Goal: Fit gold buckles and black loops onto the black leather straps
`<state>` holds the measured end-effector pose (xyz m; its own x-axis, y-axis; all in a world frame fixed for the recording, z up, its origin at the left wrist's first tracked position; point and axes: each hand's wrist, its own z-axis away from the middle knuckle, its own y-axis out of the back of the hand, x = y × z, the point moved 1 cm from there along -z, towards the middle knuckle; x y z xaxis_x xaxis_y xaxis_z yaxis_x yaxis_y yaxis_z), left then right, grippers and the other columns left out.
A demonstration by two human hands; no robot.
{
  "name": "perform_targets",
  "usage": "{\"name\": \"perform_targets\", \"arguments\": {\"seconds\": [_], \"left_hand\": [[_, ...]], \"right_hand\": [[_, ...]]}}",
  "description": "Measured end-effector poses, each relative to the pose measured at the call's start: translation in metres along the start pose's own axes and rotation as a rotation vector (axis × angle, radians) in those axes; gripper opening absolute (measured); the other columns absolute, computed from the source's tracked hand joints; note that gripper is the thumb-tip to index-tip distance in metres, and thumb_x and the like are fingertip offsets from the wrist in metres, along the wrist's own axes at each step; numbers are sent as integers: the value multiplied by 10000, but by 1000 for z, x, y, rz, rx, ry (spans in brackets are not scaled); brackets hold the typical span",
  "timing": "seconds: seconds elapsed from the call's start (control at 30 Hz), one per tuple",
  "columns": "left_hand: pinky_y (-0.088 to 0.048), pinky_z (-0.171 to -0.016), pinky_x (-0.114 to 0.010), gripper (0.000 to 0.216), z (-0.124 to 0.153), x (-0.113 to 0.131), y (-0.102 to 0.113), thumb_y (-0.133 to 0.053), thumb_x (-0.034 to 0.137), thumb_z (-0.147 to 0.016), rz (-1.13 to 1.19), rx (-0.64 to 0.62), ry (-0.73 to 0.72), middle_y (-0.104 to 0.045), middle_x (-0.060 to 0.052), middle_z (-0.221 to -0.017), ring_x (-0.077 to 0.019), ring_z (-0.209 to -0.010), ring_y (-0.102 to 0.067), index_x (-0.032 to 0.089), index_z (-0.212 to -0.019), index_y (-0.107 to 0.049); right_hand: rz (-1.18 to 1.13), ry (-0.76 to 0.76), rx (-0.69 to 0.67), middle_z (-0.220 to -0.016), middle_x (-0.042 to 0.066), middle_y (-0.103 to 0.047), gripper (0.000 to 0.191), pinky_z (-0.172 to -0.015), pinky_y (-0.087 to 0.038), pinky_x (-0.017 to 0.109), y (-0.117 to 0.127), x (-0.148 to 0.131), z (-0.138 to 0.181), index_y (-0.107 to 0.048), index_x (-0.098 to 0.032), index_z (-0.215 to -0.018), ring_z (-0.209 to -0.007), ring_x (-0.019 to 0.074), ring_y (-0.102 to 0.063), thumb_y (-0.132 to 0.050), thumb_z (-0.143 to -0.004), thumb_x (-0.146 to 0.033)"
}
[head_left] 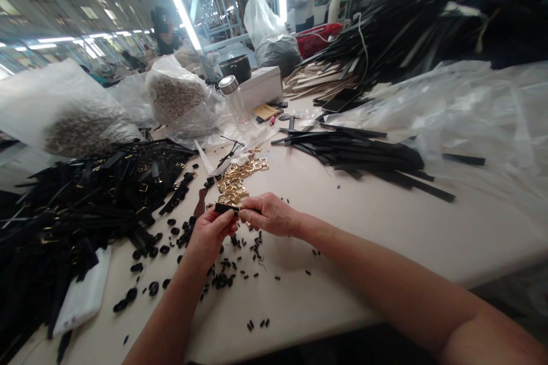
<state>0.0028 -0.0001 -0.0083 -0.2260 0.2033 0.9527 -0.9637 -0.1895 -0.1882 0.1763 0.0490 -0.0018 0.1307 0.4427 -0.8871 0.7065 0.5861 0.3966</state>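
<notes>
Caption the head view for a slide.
Left hand and right hand hold a black strap near gold buckles on a pale table.

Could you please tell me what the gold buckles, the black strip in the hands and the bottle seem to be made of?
Gold buckles: probably metal, polished, given their bright glints. Black strip: perhaps leather or imitation leather; it looks smooth and dark, but blur leaves this open. Bottle: glass or clear plastic, being see-through; its silvery lid shines like metal.

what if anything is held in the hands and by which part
A black strip: the left hand holds its left part, the right hand its right end, where the exact grip is hidden.
</notes>
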Motion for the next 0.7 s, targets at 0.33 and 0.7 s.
{"name": "perform_targets", "arguments": {"seconds": [0.33,0.7], "left_hand": [[-497,-573,-227,286,6,3,-5,-813,381,-678,-204,52,-266,-692,-12,-669,-118,-569,-602,160,-814,-693],[-528,-617,-204,382,3,7,2,-838,339,-660,-53,-180,-27,-718,-30,-956,-102,-678,-639,206,-999,-726]], "right_hand": [[257,-57,166,-638,-19,-584,206,-562,-291,215,0,2,-3,-636,-159,-701,-570,82,-459,-564,-883,-225],[-173,-41,-47,-603,-32,-534,232,-504,-376,176,1,1,1,-611,-134,-752,-519,70,-484,-521,-909,-279]]}}
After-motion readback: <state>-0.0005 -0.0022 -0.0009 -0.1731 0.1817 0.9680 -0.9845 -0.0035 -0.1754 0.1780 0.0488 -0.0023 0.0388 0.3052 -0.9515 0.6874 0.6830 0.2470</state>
